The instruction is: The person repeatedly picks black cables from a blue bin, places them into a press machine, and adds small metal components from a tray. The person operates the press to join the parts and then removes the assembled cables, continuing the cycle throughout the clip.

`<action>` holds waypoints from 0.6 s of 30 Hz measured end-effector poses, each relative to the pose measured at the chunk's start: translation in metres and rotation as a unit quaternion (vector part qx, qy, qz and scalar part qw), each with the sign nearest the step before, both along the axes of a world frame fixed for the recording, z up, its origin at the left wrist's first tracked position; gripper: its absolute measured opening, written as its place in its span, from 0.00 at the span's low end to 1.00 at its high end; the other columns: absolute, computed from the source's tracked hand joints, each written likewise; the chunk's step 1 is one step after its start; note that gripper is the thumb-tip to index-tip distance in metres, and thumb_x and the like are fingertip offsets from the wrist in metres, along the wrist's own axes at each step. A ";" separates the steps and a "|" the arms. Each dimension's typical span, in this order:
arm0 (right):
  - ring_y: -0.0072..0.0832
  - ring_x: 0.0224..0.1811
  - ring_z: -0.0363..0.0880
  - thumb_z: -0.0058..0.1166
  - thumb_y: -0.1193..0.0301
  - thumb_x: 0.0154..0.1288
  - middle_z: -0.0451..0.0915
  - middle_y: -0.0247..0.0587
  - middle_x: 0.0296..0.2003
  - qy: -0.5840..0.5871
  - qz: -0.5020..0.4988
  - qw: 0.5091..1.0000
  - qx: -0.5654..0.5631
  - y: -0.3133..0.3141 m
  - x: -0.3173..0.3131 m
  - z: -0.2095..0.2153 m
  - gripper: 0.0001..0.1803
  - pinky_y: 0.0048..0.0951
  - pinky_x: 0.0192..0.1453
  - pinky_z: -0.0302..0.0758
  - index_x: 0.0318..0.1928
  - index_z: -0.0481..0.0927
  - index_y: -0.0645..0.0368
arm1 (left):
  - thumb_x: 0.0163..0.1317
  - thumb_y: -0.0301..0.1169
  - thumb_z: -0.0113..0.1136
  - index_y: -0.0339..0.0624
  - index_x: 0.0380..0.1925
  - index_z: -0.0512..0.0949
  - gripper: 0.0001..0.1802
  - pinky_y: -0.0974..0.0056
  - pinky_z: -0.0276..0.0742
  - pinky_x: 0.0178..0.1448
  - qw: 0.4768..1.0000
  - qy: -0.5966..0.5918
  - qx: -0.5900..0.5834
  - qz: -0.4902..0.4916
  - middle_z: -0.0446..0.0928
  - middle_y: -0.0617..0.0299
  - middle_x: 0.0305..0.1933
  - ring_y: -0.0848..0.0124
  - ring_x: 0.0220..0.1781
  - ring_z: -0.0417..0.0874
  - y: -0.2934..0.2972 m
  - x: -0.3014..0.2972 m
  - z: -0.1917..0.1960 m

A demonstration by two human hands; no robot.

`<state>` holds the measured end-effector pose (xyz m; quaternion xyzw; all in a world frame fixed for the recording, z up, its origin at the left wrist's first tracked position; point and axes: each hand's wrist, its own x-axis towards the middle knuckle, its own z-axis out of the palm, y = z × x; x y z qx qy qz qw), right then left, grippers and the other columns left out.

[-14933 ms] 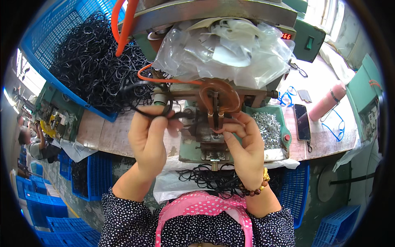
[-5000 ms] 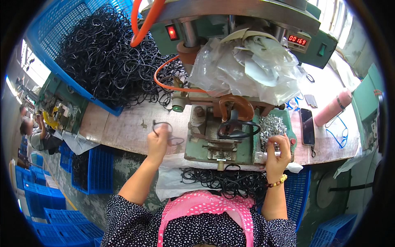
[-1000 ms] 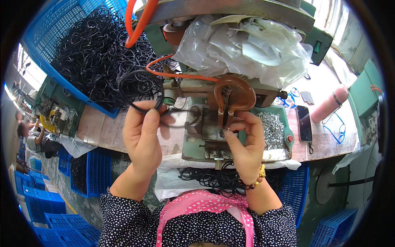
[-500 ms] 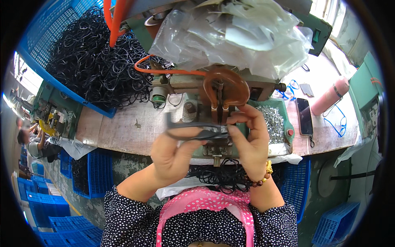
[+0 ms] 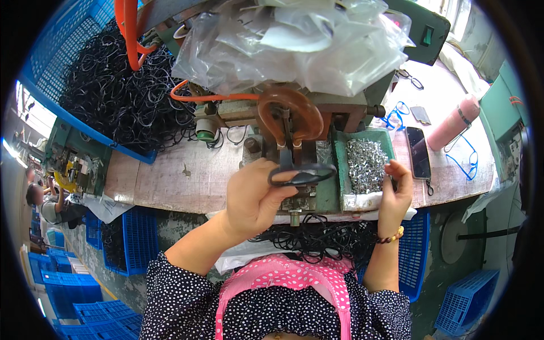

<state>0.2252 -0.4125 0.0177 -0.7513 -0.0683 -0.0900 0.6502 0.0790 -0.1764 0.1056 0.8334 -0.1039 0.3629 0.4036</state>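
Close under the jaws of a bench machine point(image 5: 294, 127), my left hand point(image 5: 252, 195) is closed on a black eyeglass frame point(image 5: 317, 174). One rim of the frame points to the right, and a dark arm of it stands up near the jaws. Whether the jaws touch the frame I cannot tell. My right hand point(image 5: 395, 190) is by the right edge of a green tray point(image 5: 340, 170) full of small shiny metal pieces point(image 5: 365, 164). Its fingers are curled toward the thumb; anything between them is too small to make out.
A blue crate point(image 5: 85, 122) heaped with black frames point(image 5: 130, 85) stands left. Clear plastic bags point(image 5: 294, 45) lie on the machine. To the right are a phone point(image 5: 418, 150), a pink bottle point(image 5: 456, 124) and blue glasses point(image 5: 467, 161). More black frames point(image 5: 323, 238) lie before me.
My right hand has left the eyeglass frame and moved right to the tray. My left hand still holds the frame, now turned differently below the jaws. The view has shifted slightly.
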 end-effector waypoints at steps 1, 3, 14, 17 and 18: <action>0.29 0.53 0.78 0.56 0.84 0.65 0.81 0.41 0.48 -0.047 0.036 0.998 0.001 0.000 -0.003 -0.005 0.14 0.29 0.60 0.73 0.51 0.80 0.63 | 0.56 0.22 0.68 0.36 0.43 0.81 0.13 0.55 0.73 0.34 1.000 0.009 0.009 -0.001 0.79 0.52 0.34 0.52 0.31 0.78 0.000 0.000 0.000; 0.39 0.57 0.77 0.60 0.82 0.61 0.80 0.45 0.48 -0.191 0.087 0.960 -0.187 -0.001 -0.006 -0.008 0.16 0.36 0.66 0.70 0.50 0.80 0.62 | 0.55 0.23 0.68 0.36 0.43 0.81 0.14 0.55 0.72 0.33 1.000 -0.023 0.017 -0.007 0.78 0.52 0.33 0.52 0.31 0.78 -0.001 0.003 0.000; 0.44 0.55 0.77 0.62 0.75 0.63 0.82 0.42 0.42 -0.260 0.059 0.922 -0.281 0.025 -0.001 -0.009 0.05 0.53 0.74 0.60 0.37 0.79 0.59 | 0.57 0.20 0.67 0.36 0.47 0.80 0.16 0.55 0.77 0.47 0.983 -0.108 0.102 0.109 0.80 0.50 0.45 0.53 0.42 0.79 0.014 -0.010 -0.011; 0.40 0.45 0.80 0.60 0.75 0.66 0.82 0.40 0.38 -0.277 0.008 0.929 -0.245 0.027 -0.001 -0.018 0.04 0.51 0.73 0.62 0.38 0.78 0.59 | 0.60 0.15 0.54 0.36 0.52 0.76 0.19 0.53 0.73 0.55 0.974 -0.099 0.068 0.194 0.78 0.48 0.48 0.49 0.48 0.77 0.058 -0.004 -0.048; 0.39 0.42 0.80 0.59 0.75 0.67 0.82 0.39 0.36 -0.278 -0.006 0.931 -0.236 0.026 -0.003 -0.020 0.03 0.51 0.73 0.62 0.38 0.78 0.59 | 0.63 0.16 0.52 0.35 0.53 0.75 0.18 0.53 0.73 0.55 0.977 -0.034 0.029 0.208 0.78 0.46 0.49 0.46 0.48 0.77 0.076 0.005 -0.064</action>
